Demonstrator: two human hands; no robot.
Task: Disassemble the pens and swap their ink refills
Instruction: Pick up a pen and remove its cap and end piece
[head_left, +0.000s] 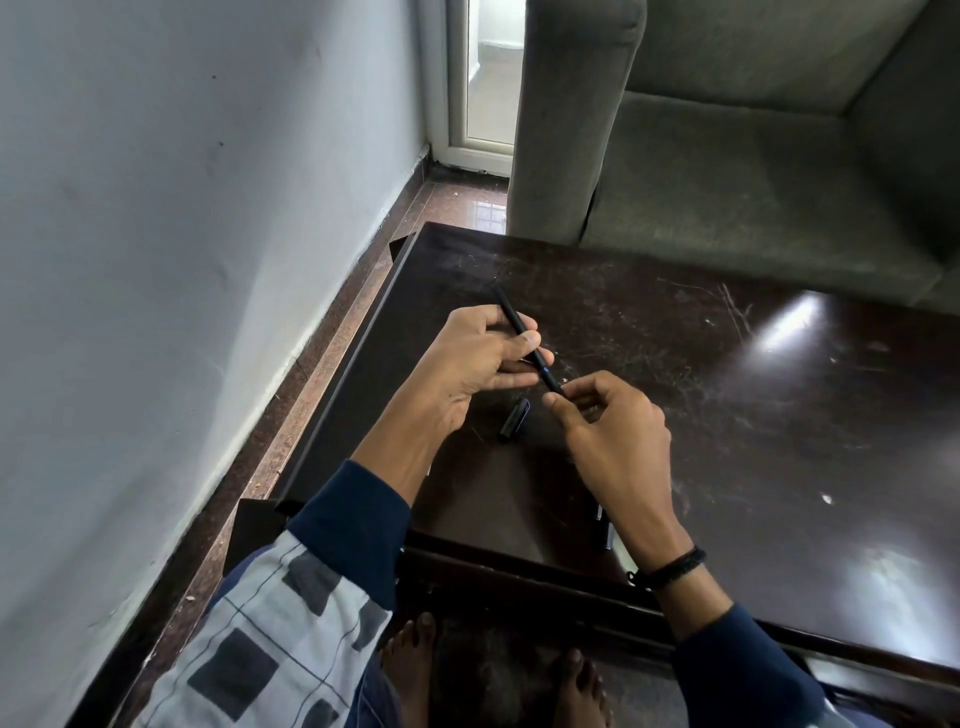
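A slim black pen (511, 312) is held up over the dark table (727, 389), slanting from far left to near right. My left hand (480, 358) grips its barrel between thumb and fingers. My right hand (608, 421) pinches the pen's near end with thumb and forefinger. A black pen cap (515, 419) with a bluish end lies on the table just below the hands. More pen parts (602, 525) lie near the table's front edge, mostly hidden by my right wrist.
A grey sofa (753, 156) stands behind the table. A white wall (182, 234) runs along the left, with a strip of brown floor (322, 332) between it and the table. My bare feet (415, 654) show under the table's front edge.
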